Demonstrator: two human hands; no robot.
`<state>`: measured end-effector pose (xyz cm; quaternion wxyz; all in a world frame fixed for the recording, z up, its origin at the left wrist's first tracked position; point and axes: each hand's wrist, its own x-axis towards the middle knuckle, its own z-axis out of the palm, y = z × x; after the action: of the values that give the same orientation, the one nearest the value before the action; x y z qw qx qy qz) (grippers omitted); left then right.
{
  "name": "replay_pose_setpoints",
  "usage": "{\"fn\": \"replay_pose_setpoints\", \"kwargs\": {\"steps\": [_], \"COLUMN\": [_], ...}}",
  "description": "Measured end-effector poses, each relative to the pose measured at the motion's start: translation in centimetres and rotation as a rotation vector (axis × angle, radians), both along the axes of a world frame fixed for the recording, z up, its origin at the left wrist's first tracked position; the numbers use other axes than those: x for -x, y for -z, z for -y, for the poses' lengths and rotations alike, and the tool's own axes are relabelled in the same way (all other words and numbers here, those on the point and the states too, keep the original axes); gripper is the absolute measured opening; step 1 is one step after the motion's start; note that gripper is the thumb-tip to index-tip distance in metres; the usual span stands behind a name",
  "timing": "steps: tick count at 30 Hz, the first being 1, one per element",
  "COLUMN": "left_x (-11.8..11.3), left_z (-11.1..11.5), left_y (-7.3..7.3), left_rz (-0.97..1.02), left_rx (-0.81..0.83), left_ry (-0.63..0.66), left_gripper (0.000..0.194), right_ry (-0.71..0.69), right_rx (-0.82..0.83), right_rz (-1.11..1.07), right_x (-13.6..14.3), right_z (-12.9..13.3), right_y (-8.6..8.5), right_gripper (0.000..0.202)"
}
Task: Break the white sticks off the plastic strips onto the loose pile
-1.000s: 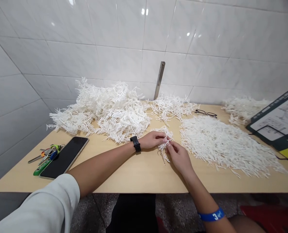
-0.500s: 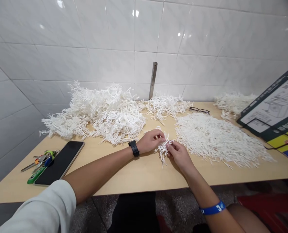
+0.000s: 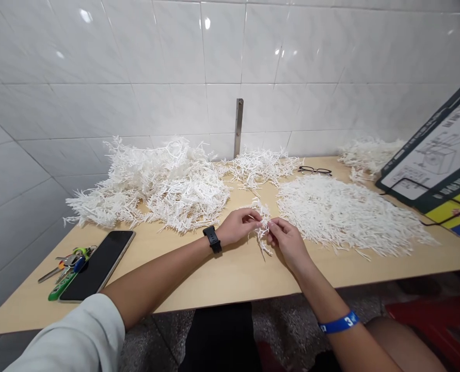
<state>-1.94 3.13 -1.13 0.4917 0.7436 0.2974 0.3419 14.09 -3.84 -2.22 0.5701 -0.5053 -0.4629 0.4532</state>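
Observation:
Both my hands meet over the middle of a wooden table. My left hand, with a black watch on its wrist, and my right hand, with a blue wristband further up the arm, pinch the same small white branched plastic piece between their fingertips. To the left lies a tall tangled heap of similar white branched pieces. A flat spread of loose white sticks covers the table to the right of my hands.
A black phone and a bunch of keys lie near the table's left front edge. Black glasses rest at the back. A printed cardboard box leans at the right. White tiled walls close off the back and left.
The hands have stayed together on the small white piece, working it slightly; the camera has shifted, so the table sits a little differently in view.

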Motion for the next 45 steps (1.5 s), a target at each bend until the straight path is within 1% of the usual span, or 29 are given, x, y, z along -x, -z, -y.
{"fn": "replay_pose_setpoints", "kwargs": {"steps": [3, 6, 9, 12, 15, 17, 20, 22, 25, 29, 31, 33, 37, 41, 43, 45], "left_x": [0.3, 0.5, 0.5, 0.4, 0.2, 0.0, -0.1, -0.2, -0.2, -0.1, 0.0, 0.3, 0.8, 1.1, 1.2, 1.1], "left_z": [-0.5, -0.7, -0.7, -0.6, -0.4, -0.3, -0.2, -0.2, -0.2, -0.4, -0.6, -0.8, -0.8, -0.6, -0.6, -0.5], "left_y": [-0.2, -0.4, -0.3, -0.1, 0.0, 0.2, 0.3, 0.2, -0.2, -0.6, -0.7, -0.8, -0.9, -0.8, -0.8, -0.8], "left_rz": [-0.005, -0.063, -0.108, -0.109, -0.058, 0.004, 0.067, 0.066, 0.064, 0.072, 0.076, 0.05, -0.123, -0.248, -0.286, -0.315], "left_rx": [-0.006, -0.044, -0.065, -0.061, -0.03, 0.016, 0.113, 0.15, 0.132, 0.118, 0.117, 0.075, -0.111, -0.279, -0.418, -0.585], "left_ry": [0.0, 0.0, 0.002, -0.011, -0.004, 0.028, 0.087, 0.098, 0.051, -0.033, -0.073, -0.098, -0.111, -0.203, -0.244, -0.22], "left_gripper": [0.014, 0.011, 0.01, 0.011, 0.009, 0.006, 0.021, 0.024, 0.021, 0.011, 0.009, 0.012, 0.019, 0.027, 0.03, 0.033], "right_ry": [0.025, 0.043, 0.057, 0.066, 0.03, 0.007, 0.02, 0.008, -0.038, -0.032, -0.038, -0.059, -0.08, -0.067, -0.06, -0.048], "right_rx": [0.007, -0.005, -0.025, -0.055, -0.081, -0.098, -0.094, -0.072, -0.048, -0.023, -0.009, -0.001, 0.012, 0.012, 0.009, 0.004], "right_rz": [-0.045, -0.065, -0.035, 0.017, 0.082, 0.13, 0.138, 0.092, 0.027, 0.021, 0.01, -0.022, -0.085, -0.118, -0.116, -0.105], "right_x": [0.0, 0.0, 0.0, 0.2, 0.4, 0.6, 0.7, 0.7, 0.5, 0.1, 0.0, -0.2, -0.3, -0.1, 0.0, 0.0], "right_z": [0.0, -0.1, -0.1, -0.1, -0.1, -0.2, -0.5, -0.8, -1.1, -0.9, -0.7, -0.5, -0.3, -0.1, -0.1, -0.1], "right_y": [0.0, 0.2, 0.3, 0.5, 0.6, 0.6, 0.5, 0.4, 0.4, 0.4, 0.3, 0.3, 0.2, 0.2, 0.1, 0.2], "right_gripper": [0.038, 0.037, 0.035, 0.033, 0.033, 0.032, 0.032, 0.034, 0.034, 0.029, 0.028, 0.031, 0.031, 0.032, 0.033, 0.032]}}
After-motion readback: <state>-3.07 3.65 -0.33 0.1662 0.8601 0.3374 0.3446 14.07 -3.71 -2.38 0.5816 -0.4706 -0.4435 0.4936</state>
